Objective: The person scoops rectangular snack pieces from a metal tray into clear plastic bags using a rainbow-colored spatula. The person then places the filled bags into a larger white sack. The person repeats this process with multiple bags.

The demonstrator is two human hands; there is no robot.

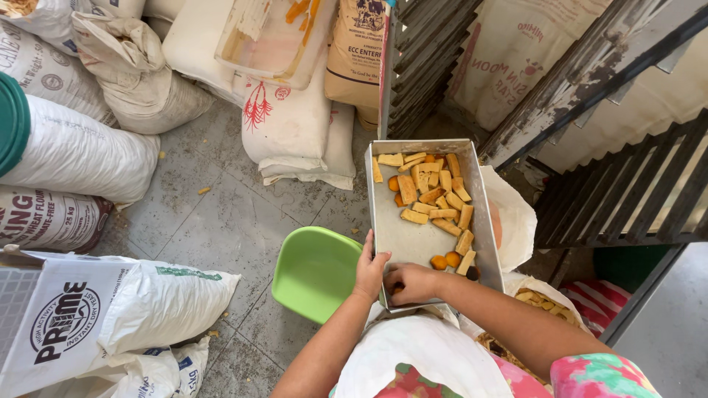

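Note:
A rectangular metal tray (398, 232) sits tilted in front of me, holding several tan biscuit sticks (431, 195) and a few round orange pieces (445, 260). My left hand (370, 269) grips the tray's near left edge. My right hand (411, 283) rests inside the tray at its near end, fingers curled over a piece there; what it holds is mostly hidden. A white apron (428, 357) covers my lap below the tray.
A light green plastic stool (316, 273) stands left of the tray on the grey tiled floor (221, 221). White flour sacks (81, 155) are piled at left and behind. A rusty metal rack (612, 184) stands at right. Bags of more biscuits (542, 302) lie under the tray.

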